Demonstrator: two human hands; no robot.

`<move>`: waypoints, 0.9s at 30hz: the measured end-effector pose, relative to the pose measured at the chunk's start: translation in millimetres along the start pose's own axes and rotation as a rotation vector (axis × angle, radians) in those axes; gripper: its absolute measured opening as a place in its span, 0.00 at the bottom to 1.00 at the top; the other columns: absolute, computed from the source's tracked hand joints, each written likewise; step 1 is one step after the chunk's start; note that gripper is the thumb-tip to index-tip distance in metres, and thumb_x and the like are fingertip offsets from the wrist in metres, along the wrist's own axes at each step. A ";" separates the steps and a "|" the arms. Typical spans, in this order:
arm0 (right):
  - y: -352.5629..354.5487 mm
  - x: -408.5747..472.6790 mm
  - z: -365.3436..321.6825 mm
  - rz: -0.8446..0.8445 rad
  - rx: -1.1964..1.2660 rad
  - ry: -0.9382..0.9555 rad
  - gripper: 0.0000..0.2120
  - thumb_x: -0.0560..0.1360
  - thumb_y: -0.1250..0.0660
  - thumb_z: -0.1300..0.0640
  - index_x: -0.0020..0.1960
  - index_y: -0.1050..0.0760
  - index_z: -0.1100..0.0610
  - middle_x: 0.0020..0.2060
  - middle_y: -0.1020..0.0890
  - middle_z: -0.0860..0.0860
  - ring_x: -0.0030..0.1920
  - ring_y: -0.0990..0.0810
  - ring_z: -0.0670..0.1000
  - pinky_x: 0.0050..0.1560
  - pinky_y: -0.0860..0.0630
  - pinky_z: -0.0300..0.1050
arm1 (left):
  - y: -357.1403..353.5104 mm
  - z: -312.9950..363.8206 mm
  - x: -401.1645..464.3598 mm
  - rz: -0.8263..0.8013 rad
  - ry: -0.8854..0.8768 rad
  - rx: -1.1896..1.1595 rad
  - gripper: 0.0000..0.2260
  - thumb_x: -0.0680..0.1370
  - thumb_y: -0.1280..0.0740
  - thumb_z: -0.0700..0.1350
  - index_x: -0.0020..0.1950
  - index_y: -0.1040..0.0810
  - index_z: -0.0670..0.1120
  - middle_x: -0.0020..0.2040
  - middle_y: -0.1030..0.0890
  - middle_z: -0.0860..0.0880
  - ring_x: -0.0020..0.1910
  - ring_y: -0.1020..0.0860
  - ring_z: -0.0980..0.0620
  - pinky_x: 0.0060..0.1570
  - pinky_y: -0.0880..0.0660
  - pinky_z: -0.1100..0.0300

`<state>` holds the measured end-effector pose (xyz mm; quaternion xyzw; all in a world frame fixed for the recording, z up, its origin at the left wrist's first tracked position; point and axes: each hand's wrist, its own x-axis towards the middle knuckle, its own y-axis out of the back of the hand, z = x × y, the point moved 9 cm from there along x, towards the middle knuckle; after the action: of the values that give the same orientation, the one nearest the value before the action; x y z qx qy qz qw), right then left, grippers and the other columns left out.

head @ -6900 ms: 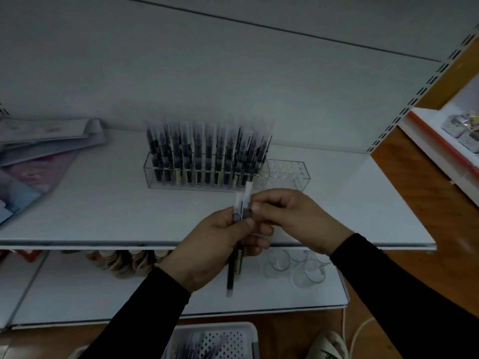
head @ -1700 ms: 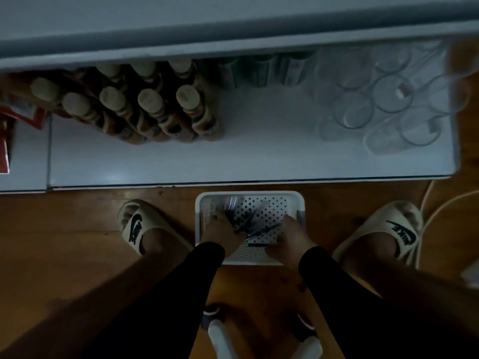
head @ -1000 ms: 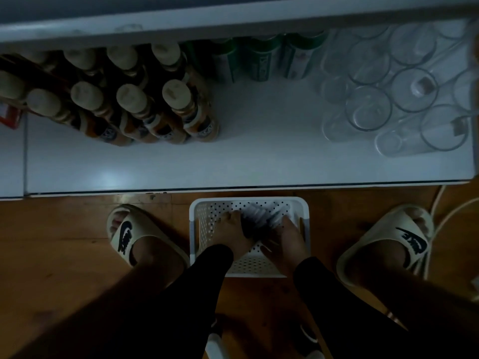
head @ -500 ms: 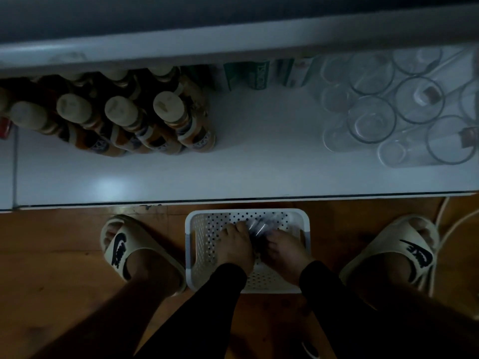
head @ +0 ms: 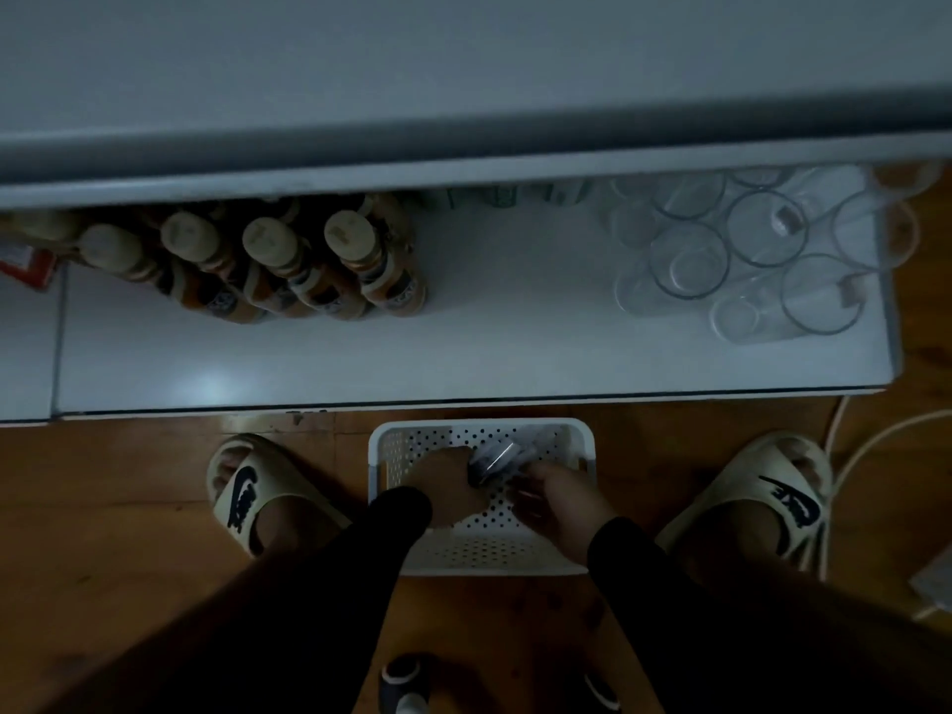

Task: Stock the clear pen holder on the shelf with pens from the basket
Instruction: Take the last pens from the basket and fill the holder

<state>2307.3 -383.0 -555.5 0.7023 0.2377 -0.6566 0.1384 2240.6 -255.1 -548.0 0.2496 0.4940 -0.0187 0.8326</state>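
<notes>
Both hands reach down into a white perforated plastic basket (head: 391, 456) that sits on the wooden floor (head: 129, 533) between the person's feet. Left hand (head: 447, 489) lies over the left part of the basket floor with its fingers curled around a small bundle of dark pens with clear caps (head: 492, 461); the bundle sticks out of the hand towards the far right corner of the basket. Right hand (head: 559, 499) is just beside it, on the right side of the basket, fingers loosely bent near the pens' lower ends; the picture is dim and blurred there, so I cannot tell whether it is grasping anything. Black sleeves (head: 633, 569) cover both arms down to the wrists.

On either side of the basket stands a foot in a cream slide sandal with a dark logo, the left one (head: 247, 494) near the basket, the right one (head: 767, 499) a little further off. A pale cable (head: 870, 445) runs across the floor beyond the right sandal.

Just past the basket is a low white shelf (head: 463, 353). On its left part stands a group of brown bottles with cream caps (head: 288, 260), packed close together. On its right part is a cluster of clear drinking glasses (head: 742, 255), touching one another. Above, the edge of a higher white shelf (head: 463, 172) crosses the whole view; the clear pen holder is out of sight.
</notes>
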 end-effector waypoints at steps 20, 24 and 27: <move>-27.5 -306.8 -132.3 -0.164 -0.181 0.929 0.07 0.79 0.36 0.57 0.50 0.20 0.57 0.45 0.14 0.53 0.46 0.15 0.53 0.44 0.21 0.41 | 133.4 164.7 -214.1 0.002 -0.339 -0.782 0.04 0.70 0.31 0.32 0.43 0.23 0.36 0.35 0.21 0.38 0.35 0.20 0.44 0.38 0.22 0.54; -31.7 -358.7 -158.9 -0.114 -0.179 1.092 0.06 0.78 0.34 0.57 0.47 0.19 0.58 0.40 0.15 0.51 0.42 0.16 0.49 0.42 0.19 0.39 | 165.3 185.0 -251.7 0.093 -0.430 -0.882 0.01 0.73 0.32 0.32 0.44 0.21 0.35 0.38 0.18 0.38 0.33 0.19 0.47 0.37 0.21 0.56; -38.9 -400.4 -186.5 -0.085 -0.139 1.239 0.05 0.78 0.33 0.58 0.45 0.19 0.57 0.36 0.16 0.50 0.38 0.18 0.46 0.42 0.19 0.40 | 195.8 188.1 -268.9 0.230 -0.493 -0.957 0.01 0.74 0.32 0.33 0.42 0.21 0.37 0.39 0.18 0.39 0.34 0.19 0.46 0.36 0.22 0.56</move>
<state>2437.1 -316.4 -136.8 0.9320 0.3436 -0.1154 -0.0061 2310.5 -223.4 -173.7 -0.1162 0.2070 0.2413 0.9410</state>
